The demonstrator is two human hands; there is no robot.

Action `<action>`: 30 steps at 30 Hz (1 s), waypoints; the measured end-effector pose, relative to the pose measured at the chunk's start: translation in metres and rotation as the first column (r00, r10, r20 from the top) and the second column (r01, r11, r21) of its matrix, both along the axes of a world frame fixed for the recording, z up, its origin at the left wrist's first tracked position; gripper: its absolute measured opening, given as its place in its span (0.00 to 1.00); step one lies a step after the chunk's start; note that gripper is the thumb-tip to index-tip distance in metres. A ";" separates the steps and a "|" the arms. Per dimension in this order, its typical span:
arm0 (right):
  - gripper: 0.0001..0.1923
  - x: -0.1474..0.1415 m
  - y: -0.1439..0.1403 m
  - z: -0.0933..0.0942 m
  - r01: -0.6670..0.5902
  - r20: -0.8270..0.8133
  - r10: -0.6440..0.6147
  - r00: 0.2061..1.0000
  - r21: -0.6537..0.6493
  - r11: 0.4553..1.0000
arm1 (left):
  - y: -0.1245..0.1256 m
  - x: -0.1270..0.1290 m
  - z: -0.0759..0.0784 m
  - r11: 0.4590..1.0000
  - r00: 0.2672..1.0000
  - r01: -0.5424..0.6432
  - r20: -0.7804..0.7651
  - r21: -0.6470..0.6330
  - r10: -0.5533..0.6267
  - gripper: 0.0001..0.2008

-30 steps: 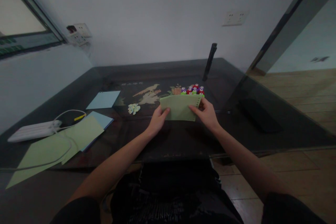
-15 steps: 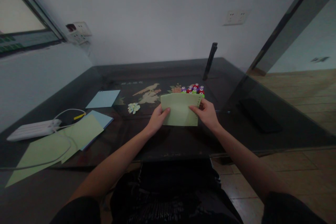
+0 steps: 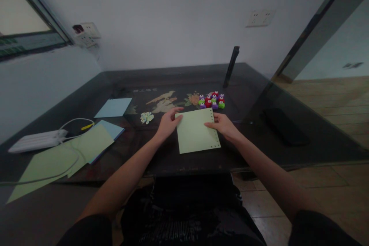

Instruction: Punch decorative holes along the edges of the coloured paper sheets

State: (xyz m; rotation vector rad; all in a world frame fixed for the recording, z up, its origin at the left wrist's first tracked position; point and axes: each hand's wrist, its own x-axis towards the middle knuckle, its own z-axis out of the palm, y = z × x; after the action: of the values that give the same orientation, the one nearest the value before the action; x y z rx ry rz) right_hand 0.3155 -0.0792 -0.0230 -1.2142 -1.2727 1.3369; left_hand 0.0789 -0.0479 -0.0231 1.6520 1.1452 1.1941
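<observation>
A pale green sheet of loose-leaf paper [image 3: 196,132], with punched holes along its right edge and at its lower right corner, lies in front of me, slightly turned. My right hand [image 3: 225,125] grips its right side, thumb on top and fingers beneath. At the upper left corner is my left hand [image 3: 168,123], fingers apart and stretched past the top edge, the thumb touching or just beside the corner. Beyond the paper sits a cluster of small red, green and purple pieces with eye-like tops [image 3: 211,100]. A little pile of pale small pieces [image 3: 147,117] lies left of my left hand.
The dark glossy table [image 3: 173,165] bears a light blue sheet [image 3: 113,107], more green sheets [image 3: 52,161] and a white power strip [image 3: 37,141] with its cable at left. A black upright stick [image 3: 231,67] stands at the back; a dark flat object [image 3: 284,127] lies right.
The paper has come down flatter and nearer to me, uncovering the colourful pieces. My left hand has loosened and moved to the upper left corner; my right hand still grips the paper.
</observation>
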 end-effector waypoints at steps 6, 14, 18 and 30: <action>0.16 0.000 0.000 0.001 -0.009 0.015 0.009 1.000 -0.010 1.000 | 0.002 -0.005 0.001 0.994 0.959 0.009 -0.284 0.107 0.022 0.14; 0.21 0.003 0.001 0.000 -0.075 0.047 0.074 0.996 0.025 0.997 | 0.002 -0.004 0.001 0.993 0.956 -0.002 -0.291 0.115 0.035 0.13; 0.22 0.005 0.004 -0.002 -0.051 0.061 0.048 0.997 0.055 0.997 | 0.003 -0.004 0.000 0.993 0.953 -0.003 -0.301 0.114 0.037 0.13; 0.18 0.005 0.007 -0.002 -0.029 0.238 -0.038 0.970 0.271 0.962 | 0.003 -0.004 -0.001 0.994 0.953 0.087 -0.296 0.060 -0.066 0.13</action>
State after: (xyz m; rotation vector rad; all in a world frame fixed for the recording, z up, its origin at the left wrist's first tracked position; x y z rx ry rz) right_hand 0.3205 -0.0721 -0.0252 -1.2066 -1.5686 0.9896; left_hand 0.0753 -0.0447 -0.0242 1.9602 1.2150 0.9723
